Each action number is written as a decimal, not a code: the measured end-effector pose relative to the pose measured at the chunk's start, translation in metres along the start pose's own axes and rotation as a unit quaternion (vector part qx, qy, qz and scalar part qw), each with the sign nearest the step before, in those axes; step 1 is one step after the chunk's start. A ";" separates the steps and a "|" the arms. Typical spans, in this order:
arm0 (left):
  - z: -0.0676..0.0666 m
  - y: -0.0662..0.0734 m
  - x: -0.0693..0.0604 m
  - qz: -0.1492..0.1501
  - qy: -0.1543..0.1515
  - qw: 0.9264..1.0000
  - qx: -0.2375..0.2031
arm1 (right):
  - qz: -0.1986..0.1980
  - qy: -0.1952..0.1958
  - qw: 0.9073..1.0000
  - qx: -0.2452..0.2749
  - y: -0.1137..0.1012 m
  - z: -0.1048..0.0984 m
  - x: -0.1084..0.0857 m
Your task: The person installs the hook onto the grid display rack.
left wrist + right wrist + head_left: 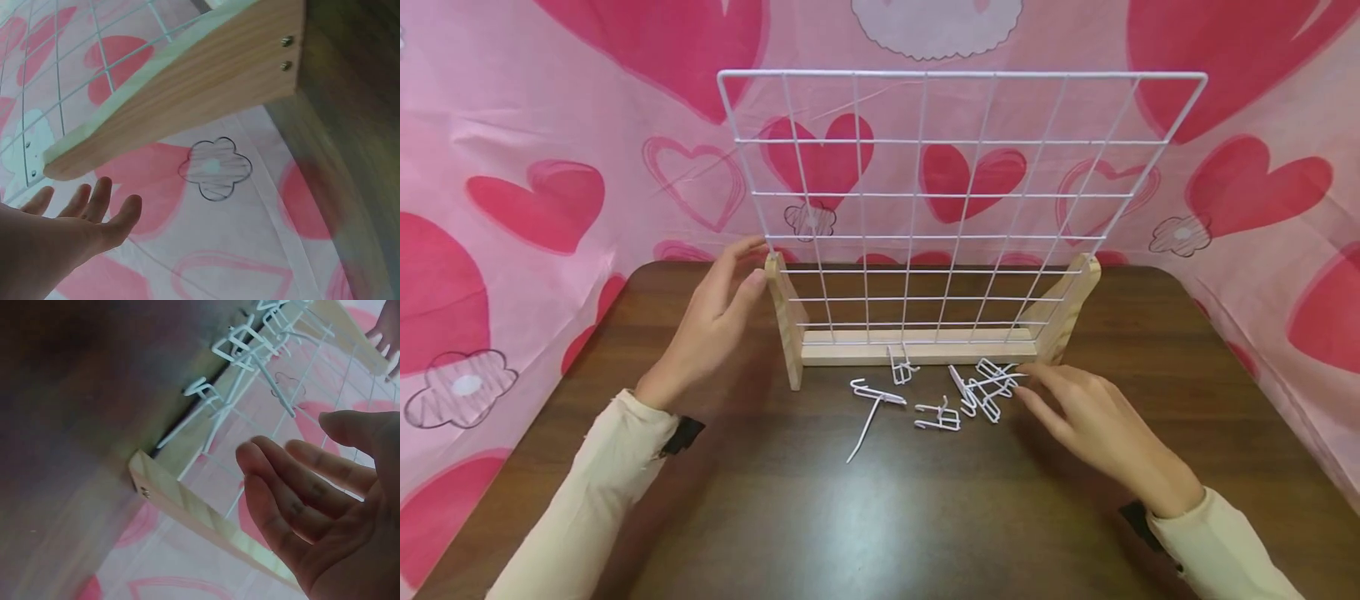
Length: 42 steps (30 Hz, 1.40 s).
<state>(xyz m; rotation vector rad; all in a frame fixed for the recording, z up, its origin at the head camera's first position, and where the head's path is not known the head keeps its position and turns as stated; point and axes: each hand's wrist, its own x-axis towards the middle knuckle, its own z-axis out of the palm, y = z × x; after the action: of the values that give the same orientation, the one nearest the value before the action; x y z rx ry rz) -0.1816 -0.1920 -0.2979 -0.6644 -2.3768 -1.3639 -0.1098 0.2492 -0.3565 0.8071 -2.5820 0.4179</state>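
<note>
A white wire grid panel (925,195) stands upright in a wooden base with two side pieces. My left hand (703,321) is beside the left wooden side piece (786,325), fingers spread; in the left wrist view the hand (81,228) is just below the end of that wooden piece (187,81), holding nothing. My right hand (1097,421) is beside a small pile of white wire hooks (988,387), fingers extended and slightly bent. The right wrist view shows that hand (319,494) with nothing held, close to the hooks (234,353).
Several loose wire hooks lie on the brown table (820,517) before the base: one with a long prong (867,425), one small hook (940,419), and another against the base's crossbar (900,367). A pink cloth (550,333) with hearts hangs behind and at both sides.
</note>
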 end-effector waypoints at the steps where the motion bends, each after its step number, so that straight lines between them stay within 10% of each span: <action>1: 0.001 0.000 0.003 0.000 0.003 1.000 -0.007 | 0.001 -0.008 1.000 0.000 0.000 0.000 0.002; 13: 0.025 0.003 0.036 0.035 0.021 0.988 -0.147 | 0.005 -0.101 0.995 0.019 -0.008 0.007 0.018; 25: 0.030 -0.020 0.036 -0.001 -0.006 0.984 -0.178 | -0.015 -0.082 0.993 0.079 -0.004 0.014 0.019; 42: 0.036 -0.033 0.037 0.038 -0.001 0.978 -0.203 | -0.022 -0.035 0.987 0.154 -0.002 0.011 0.019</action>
<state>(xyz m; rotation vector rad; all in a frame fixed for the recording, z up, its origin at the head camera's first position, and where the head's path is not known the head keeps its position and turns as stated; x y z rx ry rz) -0.2323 -0.1665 -0.3209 -0.8505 -2.0624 -1.8341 -0.1260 0.2340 -0.3574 0.9944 -2.5935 0.8031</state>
